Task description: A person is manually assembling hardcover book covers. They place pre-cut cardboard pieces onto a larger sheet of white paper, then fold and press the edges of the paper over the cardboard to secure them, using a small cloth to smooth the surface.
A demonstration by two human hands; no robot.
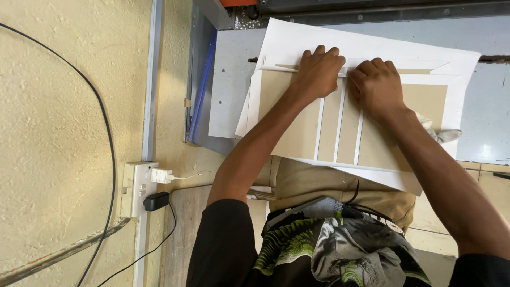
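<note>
two hands pressed down side by side at the far edge of a paper-and-board layup. left hand [319, 69] lies palm down, fingers close together and curled over a folded white flap [276, 66]; it grips nothing, only presses. right hand [377, 85] sits just beside it, touching or nearly so, knuckles bent, fingertips tucked against the same fold line; flat pressing, nothing clasped as far as can be seen.

under the hands: a large white sheet [372, 45] spread over a grey metal work surface [234, 79], its far edge running out past the fingers. on the sheet lie tan board panels [297, 127], a wide one on the left, narrow strips [340, 125] in the middle parted by thin white gaps, another wide panel [425, 101] on the right. the forearms cross over these panels from the near side. the near edge of the sheet overhangs the person's lap.

a crumpled pale cloth [443, 133] pokes out by the right wrist at the sheet's right edge.

left of the work surface: blue-edged sheets [202, 95] standing on edge against it, then a rough cream wall [64, 133]. on the wall a white socket plate [139, 186] with a white plug [159, 175] and a black plug [155, 201], a black cable [106, 133] looping across.

near side: black sleeves, a printed green and grey shirt [329, 250], tan trousers [313, 183].
</note>
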